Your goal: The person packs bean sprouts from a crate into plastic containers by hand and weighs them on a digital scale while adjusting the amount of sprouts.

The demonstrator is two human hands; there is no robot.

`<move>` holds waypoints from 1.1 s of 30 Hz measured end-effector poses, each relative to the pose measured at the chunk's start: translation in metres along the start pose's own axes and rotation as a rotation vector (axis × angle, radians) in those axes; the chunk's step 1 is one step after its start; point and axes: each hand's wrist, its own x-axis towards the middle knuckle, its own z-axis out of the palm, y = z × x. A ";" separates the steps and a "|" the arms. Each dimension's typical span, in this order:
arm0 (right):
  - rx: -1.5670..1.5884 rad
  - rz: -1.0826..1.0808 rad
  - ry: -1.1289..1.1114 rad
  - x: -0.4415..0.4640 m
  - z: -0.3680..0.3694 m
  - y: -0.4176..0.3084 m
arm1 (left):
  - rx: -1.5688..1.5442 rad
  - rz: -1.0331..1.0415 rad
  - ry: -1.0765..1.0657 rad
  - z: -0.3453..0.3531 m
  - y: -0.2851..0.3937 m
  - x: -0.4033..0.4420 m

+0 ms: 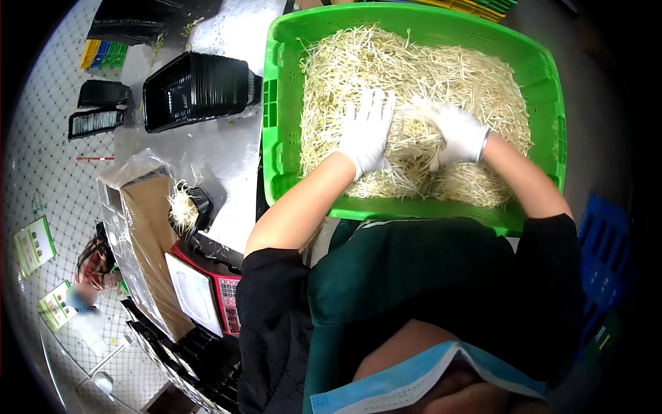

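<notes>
Well, edges: the green crate (274, 160) walls in our sprouts (414, 72); our forearms cross its near rim.
Left hand (367, 132): released, flat on sprouts.
Right hand (460, 136): curved among them (grasping, we can't tell).
Surface: metal table (238, 148) alongside, black trays (196, 90) stacked.
Writing: posters (34, 245), too small.

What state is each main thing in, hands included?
Large green plastic crate: open-topped, holding sprouts.
Pale thin sprouts: loose, heaped.
White-gloved left hand: open, fingers spread on sprouts.
White-gloved right hand: at sprouts; grip unclear.
Black plastic trays: nested together.
Small black plastic tray: holding sprouts.
Red-and-white scale: plate bare, display unreadable.
</notes>
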 end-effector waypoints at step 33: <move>0.778 0.664 0.309 -0.087 -0.052 0.109 | -0.435 -0.211 0.261 0.000 -0.045 -0.035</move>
